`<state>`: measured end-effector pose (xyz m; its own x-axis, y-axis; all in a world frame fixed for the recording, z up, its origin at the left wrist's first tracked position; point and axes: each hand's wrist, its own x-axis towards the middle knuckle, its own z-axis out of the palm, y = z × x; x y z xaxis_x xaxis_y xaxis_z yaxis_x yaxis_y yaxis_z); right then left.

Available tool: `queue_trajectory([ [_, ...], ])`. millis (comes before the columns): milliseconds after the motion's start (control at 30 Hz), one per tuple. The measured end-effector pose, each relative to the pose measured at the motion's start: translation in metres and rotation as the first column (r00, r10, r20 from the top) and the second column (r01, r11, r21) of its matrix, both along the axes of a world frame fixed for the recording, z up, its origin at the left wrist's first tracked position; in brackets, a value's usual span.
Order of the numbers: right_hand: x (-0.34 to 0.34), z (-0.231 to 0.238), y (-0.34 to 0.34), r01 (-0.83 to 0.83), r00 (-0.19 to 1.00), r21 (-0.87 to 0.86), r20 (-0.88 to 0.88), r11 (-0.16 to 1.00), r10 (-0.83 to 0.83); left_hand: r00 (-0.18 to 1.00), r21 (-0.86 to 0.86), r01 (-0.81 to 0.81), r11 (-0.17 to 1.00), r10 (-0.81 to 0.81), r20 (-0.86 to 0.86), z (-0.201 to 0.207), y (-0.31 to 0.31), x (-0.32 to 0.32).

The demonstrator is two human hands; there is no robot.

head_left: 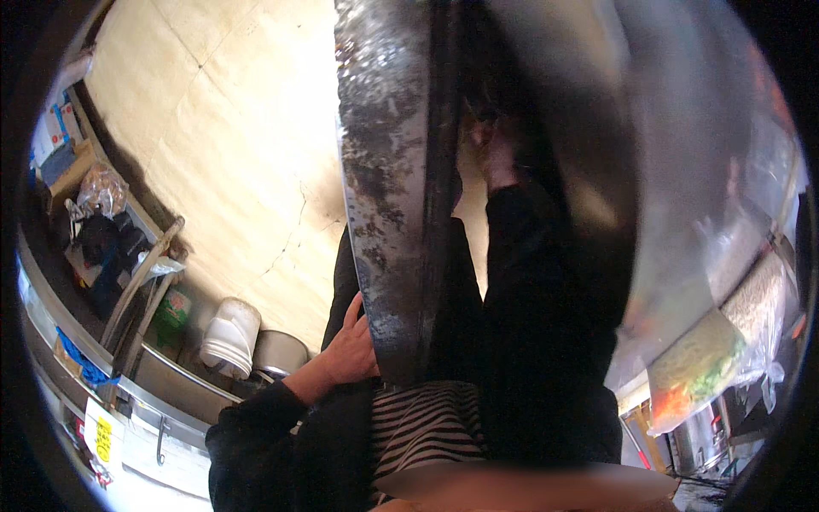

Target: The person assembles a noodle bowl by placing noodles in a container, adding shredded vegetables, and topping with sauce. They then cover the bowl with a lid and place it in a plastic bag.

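1. Left hand [348, 352]: at the lower left edge of the metal piece, at its narrow end near the wearer's waist. One finger points up along the edge; part of the hand is hidden by the metal. Whether it grasps or merely rests there cannot be determined.
2. Right hand [499, 156]: farther up, right of the metal piece, in deep shadow and blurred. Finger position and any hold cannot be determined.
3. Long metal piece [388, 196]: upright in the middle of the view, running from the top edge down to the striped shirt [426, 418]. Surface grey with dark, patchy staining; shiny near the top.
4. Right side: a large, blurred grey sheet-like surface [682, 171]. Below it, a clear bag of pale contents [755, 299] and an orange-and-green package [695, 371].
5. Floor [230, 154]: cream, with cracks.
6. Left side: white bucket [230, 334] just beside a steel pot [280, 352]; beyond, a shelf bearing a clear plastic bag [104, 189].
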<state>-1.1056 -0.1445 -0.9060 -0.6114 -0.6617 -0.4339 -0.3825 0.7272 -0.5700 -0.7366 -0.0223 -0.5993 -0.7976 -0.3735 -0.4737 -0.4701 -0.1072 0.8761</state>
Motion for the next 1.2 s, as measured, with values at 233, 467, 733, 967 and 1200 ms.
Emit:
queue_trajectory([
  [233,0.057,0.076,0.128,-0.281,0.947,0.21,-0.096,0.936,0.306,0.969,-0.301,0.223,0.927,-0.244,-0.032,0.008,-0.026,-0.042],
  [467,0.148,0.26,0.213,-0.455,0.888,0.449,0.159,0.769,0.432,0.97,-0.691,0.177,0.701,-0.244,0.001,0.004,-0.061,-0.053],
  [733,0.187,0.467,0.156,-0.49,0.554,-0.148,0.708,0.859,0.438,0.974,-0.755,0.113,0.646,-0.222,-0.044,0.028,-0.111,-0.068],
  [967,0.141,0.535,0.134,0.14,0.595,-0.205,0.799,0.969,0.083,1.0,-0.126,-0.029,0.992,0.029,-0.007,0.159,-0.147,-0.003],
  [1200,0.133,0.561,0.106,0.438,0.672,-0.458,0.738,0.773,0.057,0.783,0.18,-0.566,0.805,0.593,-0.189,0.255,-0.165,-0.038],
])
